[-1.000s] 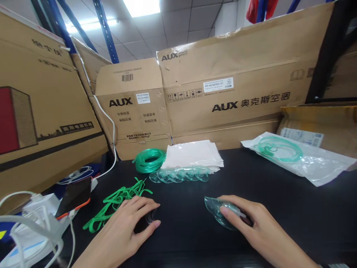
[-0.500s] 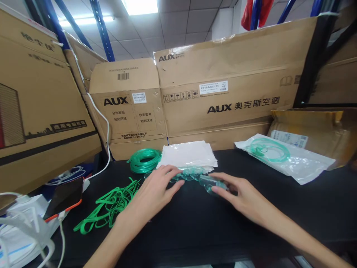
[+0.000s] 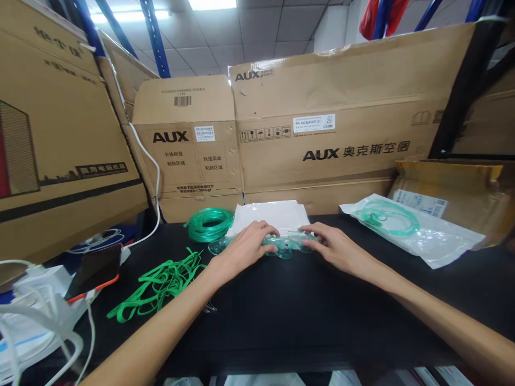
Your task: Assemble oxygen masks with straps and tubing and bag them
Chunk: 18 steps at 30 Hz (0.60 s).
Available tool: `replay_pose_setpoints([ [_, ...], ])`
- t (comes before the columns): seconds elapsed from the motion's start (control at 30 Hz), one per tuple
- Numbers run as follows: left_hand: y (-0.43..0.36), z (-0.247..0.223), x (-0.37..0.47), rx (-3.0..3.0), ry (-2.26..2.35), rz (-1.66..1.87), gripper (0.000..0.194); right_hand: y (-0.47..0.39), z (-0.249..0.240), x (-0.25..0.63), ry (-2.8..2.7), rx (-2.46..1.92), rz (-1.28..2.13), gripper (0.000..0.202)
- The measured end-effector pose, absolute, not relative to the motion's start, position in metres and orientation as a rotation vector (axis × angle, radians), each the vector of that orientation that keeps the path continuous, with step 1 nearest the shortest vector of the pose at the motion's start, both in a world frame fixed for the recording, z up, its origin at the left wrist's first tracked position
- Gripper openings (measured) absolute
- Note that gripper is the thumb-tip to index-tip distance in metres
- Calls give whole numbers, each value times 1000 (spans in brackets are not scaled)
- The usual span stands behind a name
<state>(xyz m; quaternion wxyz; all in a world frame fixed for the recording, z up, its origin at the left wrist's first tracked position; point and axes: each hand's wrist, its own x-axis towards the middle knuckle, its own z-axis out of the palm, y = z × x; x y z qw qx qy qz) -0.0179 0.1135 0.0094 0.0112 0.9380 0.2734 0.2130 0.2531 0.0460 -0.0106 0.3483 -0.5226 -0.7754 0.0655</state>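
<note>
Several clear greenish plastic pieces (image 3: 284,249) lie in a row on the black table, in front of a stack of white plastic bags (image 3: 271,214). My left hand (image 3: 251,244) bends its fingers over the middle of the row, thumb and fingertips around a piece. At the right end of the row, my right hand (image 3: 328,244) pinches another clear piece between thumb and fingers. A coil of green tubing (image 3: 209,225) sits behind and left of my left hand. Tangled green straps (image 3: 164,284) lie nearer on the left.
On the right a clear bag holding green tubing (image 3: 418,230) lies before a taped brown parcel (image 3: 454,187). At the left are a phone (image 3: 94,271) and white cables (image 3: 44,321). Cardboard boxes (image 3: 273,161) stand along the back of the table (image 3: 281,316).
My right hand has moved its clear piece back and inward to the row. My left hand has shifted slightly right and farther away, and its fingers have closed in on the row.
</note>
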Motion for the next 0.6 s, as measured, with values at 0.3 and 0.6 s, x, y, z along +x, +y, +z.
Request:
replay_pose_setpoints([
  [0.3,119,8,-17,2938,817,681,26,50,-8,249,-2200,-1334,62,39],
  [0.6,125,4,-19,2944,866,695,25,62,-11,233,-2321,-1307,-45,25],
])
